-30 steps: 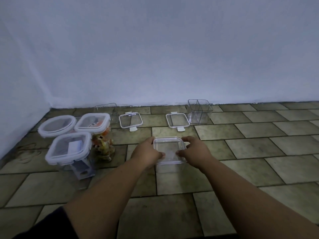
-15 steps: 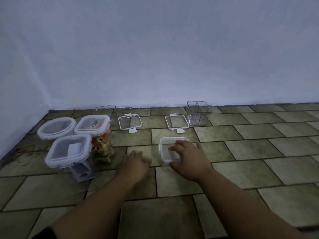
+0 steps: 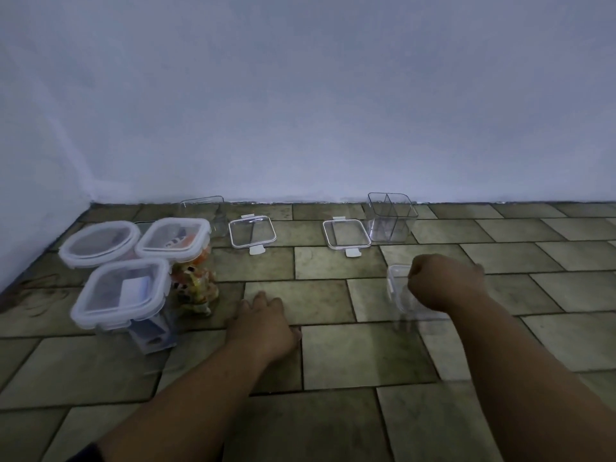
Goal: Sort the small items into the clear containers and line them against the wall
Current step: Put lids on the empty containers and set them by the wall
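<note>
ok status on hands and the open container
Left hand resting on floor, empty. Right hand grips clear container's rim. Loose lid and divided box ahead by wall.

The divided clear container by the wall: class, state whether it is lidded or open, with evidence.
Open. The divided container has no lid on; a loose lid lies flat beside it.

The scene is dimly lit, with a cool bluish cast on the wall [image 3: 300, 95]. Only faint, soft shadows are thrown on the tiled floor [image 3: 333, 355]. The right hand [image 3: 445, 283] and the clear container [image 3: 396, 288] it holds are smeared by motion blur. Tile lines are bowed near the edges.
</note>
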